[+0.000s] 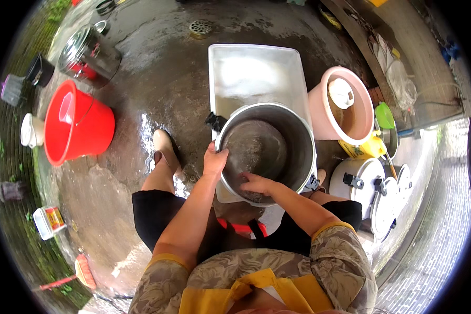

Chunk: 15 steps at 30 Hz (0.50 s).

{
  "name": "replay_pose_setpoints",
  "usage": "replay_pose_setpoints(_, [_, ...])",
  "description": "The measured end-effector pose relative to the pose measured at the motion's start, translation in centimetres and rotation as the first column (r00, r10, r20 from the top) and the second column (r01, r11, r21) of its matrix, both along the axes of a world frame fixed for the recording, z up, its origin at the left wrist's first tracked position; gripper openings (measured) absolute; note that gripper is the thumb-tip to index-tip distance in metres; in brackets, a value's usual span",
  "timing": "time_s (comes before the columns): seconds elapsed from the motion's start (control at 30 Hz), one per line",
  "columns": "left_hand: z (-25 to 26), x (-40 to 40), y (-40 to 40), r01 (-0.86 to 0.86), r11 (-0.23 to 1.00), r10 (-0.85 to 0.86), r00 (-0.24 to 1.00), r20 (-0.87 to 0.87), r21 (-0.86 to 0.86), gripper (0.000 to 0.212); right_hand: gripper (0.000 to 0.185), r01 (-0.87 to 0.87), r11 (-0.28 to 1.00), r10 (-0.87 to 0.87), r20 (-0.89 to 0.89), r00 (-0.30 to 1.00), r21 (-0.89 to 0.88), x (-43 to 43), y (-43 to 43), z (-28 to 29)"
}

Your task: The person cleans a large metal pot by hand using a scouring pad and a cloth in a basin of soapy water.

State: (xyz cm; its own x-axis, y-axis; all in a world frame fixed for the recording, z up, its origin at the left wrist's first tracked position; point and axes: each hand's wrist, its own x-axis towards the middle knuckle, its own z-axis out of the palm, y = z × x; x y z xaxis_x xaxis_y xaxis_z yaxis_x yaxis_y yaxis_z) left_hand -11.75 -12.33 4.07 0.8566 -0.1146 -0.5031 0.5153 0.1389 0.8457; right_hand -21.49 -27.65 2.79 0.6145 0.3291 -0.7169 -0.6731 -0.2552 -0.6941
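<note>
A large aluminium pressure-cooker pot (304,157) with black side handles stands tilted towards me, partly over a white plastic tub (255,70). My left hand (215,159) grips the pot's left rim, thumb inside the wall. Inside the pot, my right hand (257,183) is low against the near inner wall. Its fingertips are partly hidden, and a rough grey patch shows under them; whether it is a scouring pad is unclear. The pot's inner bottom looks wet and dull. Some water lies in the tub behind it.
Right of the tub stands a pink bucket (318,106) holding brownish water and a white container (340,93). Several lidded pressure cookers (343,184) sit near my right knee. Leftward are a red bucket (98,129) and a lidded steel drum (106,59). The concrete floor (98,196) is wet.
</note>
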Motion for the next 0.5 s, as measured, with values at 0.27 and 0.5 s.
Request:
replay_pose_setpoints(0.27, [-0.2,0.0,1.2,0.213,0.839,-0.328,0.932,0.154,0.501,0.040,0.057,0.477,0.807,-0.503,-0.018,0.864,0.347,6.8,0.8,1.2])
replay_pose_setpoints(0.5, [1.6,-1.3,0.5,0.321,0.751,-0.449,0.889,0.090,0.578,0.037,0.051,0.968,0.048,-0.997,0.066,0.033,0.246,19.3,-0.9,-1.6])
